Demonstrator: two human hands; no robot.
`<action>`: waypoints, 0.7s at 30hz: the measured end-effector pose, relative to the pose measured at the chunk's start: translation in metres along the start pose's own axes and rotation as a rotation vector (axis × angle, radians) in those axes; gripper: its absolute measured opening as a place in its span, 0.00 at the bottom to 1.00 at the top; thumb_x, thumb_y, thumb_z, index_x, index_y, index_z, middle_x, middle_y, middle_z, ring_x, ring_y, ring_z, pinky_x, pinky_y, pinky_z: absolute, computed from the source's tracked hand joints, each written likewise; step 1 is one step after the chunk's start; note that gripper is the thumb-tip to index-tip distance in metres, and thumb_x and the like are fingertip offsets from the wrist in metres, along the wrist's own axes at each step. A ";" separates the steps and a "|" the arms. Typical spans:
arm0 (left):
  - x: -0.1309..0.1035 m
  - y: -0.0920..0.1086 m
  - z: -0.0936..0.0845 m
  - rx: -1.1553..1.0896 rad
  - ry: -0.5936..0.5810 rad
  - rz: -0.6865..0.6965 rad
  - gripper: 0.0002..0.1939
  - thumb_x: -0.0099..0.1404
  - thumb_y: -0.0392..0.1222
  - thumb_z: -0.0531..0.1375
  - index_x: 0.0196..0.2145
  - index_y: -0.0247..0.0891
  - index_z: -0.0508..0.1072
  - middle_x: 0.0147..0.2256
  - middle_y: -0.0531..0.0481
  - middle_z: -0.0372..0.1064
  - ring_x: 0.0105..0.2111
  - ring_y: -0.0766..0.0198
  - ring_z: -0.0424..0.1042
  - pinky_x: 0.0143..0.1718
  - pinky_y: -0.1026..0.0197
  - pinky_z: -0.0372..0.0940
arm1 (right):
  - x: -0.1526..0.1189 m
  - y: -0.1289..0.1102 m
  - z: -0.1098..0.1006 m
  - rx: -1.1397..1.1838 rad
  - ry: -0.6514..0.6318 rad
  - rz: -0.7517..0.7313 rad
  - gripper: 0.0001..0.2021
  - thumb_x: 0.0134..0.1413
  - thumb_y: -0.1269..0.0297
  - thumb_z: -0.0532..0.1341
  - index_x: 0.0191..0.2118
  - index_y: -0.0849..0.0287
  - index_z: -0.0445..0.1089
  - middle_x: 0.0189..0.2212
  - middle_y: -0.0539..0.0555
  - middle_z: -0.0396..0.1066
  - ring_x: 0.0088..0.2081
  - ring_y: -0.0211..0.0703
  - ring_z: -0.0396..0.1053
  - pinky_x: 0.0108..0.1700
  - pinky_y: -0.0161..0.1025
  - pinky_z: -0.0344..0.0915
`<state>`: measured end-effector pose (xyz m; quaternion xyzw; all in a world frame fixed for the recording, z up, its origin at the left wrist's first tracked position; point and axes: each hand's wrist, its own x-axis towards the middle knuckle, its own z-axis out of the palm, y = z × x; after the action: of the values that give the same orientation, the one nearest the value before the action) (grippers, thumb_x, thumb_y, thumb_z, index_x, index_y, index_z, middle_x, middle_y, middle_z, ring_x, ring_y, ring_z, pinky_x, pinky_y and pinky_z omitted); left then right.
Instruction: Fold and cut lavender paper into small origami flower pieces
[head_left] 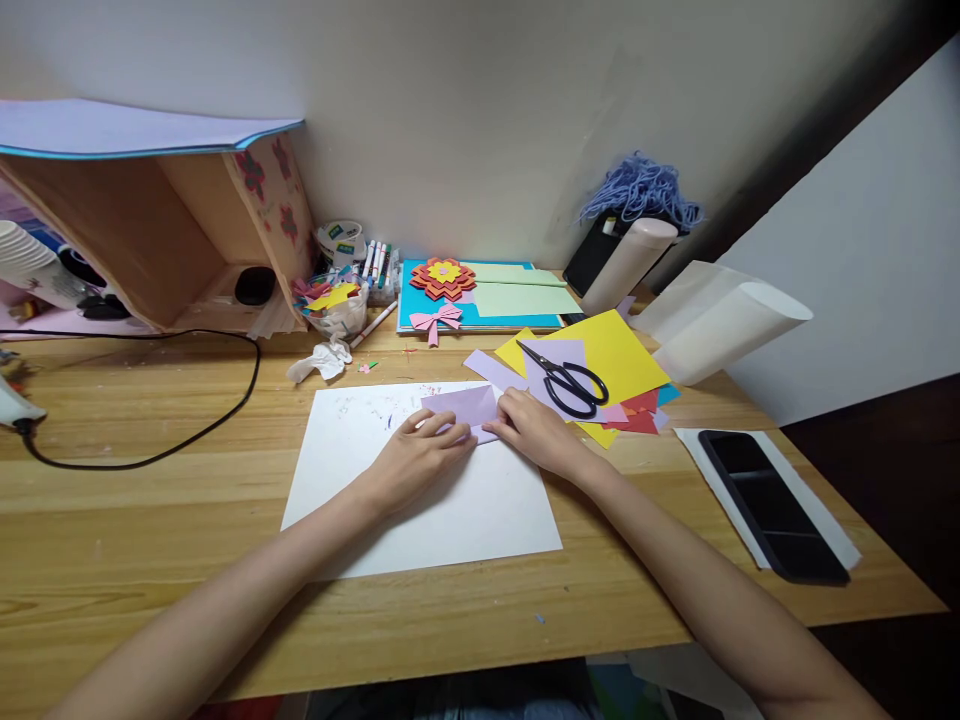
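A piece of lilac paper point(459, 402) with crease lines lies on a white sheet point(420, 530), its near edge folded over. My left hand point(420, 455) holds that near edge with fingers bent onto it; the thumb is mostly hidden. At the paper's right corner, my right hand point(534, 428) is closed, thumb and curled fingers pinching the lilac paper. Just beyond my right hand, black-handled scissors point(570, 385) rest on lilac and yellow paper point(619, 360).
A phone point(772, 505) lies on white paper at the right. Behind stand a rolled white sheet point(739, 330) and a blue folder point(412, 315) with a paper flower point(442, 278) and pink bow point(436, 320). A black cable point(202, 435) curves at left beside an open box point(180, 240).
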<state>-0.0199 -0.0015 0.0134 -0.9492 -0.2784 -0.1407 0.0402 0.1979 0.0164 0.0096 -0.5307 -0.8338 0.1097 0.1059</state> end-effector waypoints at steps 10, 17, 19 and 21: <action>0.001 0.001 0.002 -0.006 -0.172 0.027 0.16 0.68 0.33 0.47 0.51 0.36 0.64 0.40 0.45 0.69 0.38 0.62 0.68 0.35 0.62 0.65 | 0.000 -0.001 0.002 -0.034 0.007 0.000 0.10 0.58 0.61 0.57 0.28 0.58 0.60 0.30 0.53 0.65 0.33 0.44 0.62 0.34 0.38 0.58; 0.004 0.010 0.002 0.060 -0.236 0.039 0.13 0.65 0.29 0.49 0.45 0.28 0.67 0.40 0.40 0.68 0.34 0.60 0.70 0.29 0.60 0.67 | -0.001 -0.005 0.000 -0.127 -0.009 -0.002 0.08 0.59 0.61 0.56 0.30 0.58 0.62 0.31 0.55 0.66 0.34 0.47 0.64 0.34 0.40 0.58; 0.003 0.015 0.002 0.067 -0.242 0.003 0.13 0.64 0.27 0.49 0.42 0.28 0.69 0.42 0.37 0.68 0.34 0.59 0.70 0.30 0.59 0.68 | -0.001 -0.005 0.001 -0.146 -0.003 -0.005 0.08 0.59 0.61 0.56 0.30 0.58 0.62 0.31 0.56 0.66 0.34 0.48 0.64 0.34 0.41 0.58; 0.002 0.019 0.001 0.089 -0.254 -0.007 0.13 0.63 0.25 0.49 0.42 0.28 0.70 0.44 0.35 0.67 0.37 0.57 0.71 0.31 0.58 0.69 | -0.001 -0.004 0.001 -0.157 0.008 -0.009 0.08 0.59 0.61 0.56 0.30 0.58 0.62 0.31 0.56 0.66 0.34 0.48 0.63 0.34 0.41 0.58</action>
<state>-0.0073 -0.0165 0.0132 -0.9557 -0.2906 -0.0068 0.0462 0.1948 0.0134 0.0100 -0.5342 -0.8416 0.0413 0.0677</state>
